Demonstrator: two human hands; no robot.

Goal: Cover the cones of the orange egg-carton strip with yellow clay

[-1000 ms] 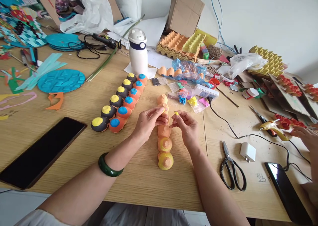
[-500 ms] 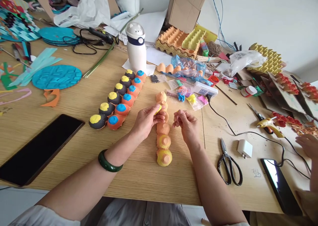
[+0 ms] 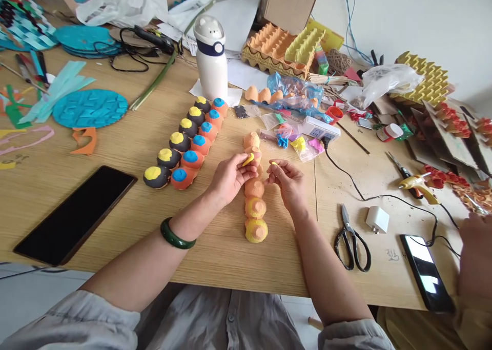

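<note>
Between the thumb and fingers of my left hand (image 3: 233, 178) is a piece of yellow clay (image 3: 248, 159). My right hand (image 3: 287, 182) pinches a smaller bit of yellow clay (image 3: 274, 163) at its fingertips. Below both hands lies a strip of orange egg-carton cups (image 3: 254, 188); its two nearest cups carry yellow around orange tips, and my left fingers partly hide the middle. Left of it stand two joined rows of cups: black ones with yellow tops (image 3: 169, 157) and orange ones with blue tops (image 3: 191, 159).
Black-handled scissors (image 3: 351, 242), a white charger (image 3: 377, 220) and a phone (image 3: 426, 273) lie at right, near another person's hand (image 3: 476, 247). A dark tablet (image 3: 77, 214) is at left. Behind stand a white bottle (image 3: 212, 65), clay packets (image 3: 303, 147) and a power strip (image 3: 321, 128).
My hands stay over the strip, and the yellow pieces in both now show more plainly. The view has tilted slightly. The other person's hand at right has moved.
</note>
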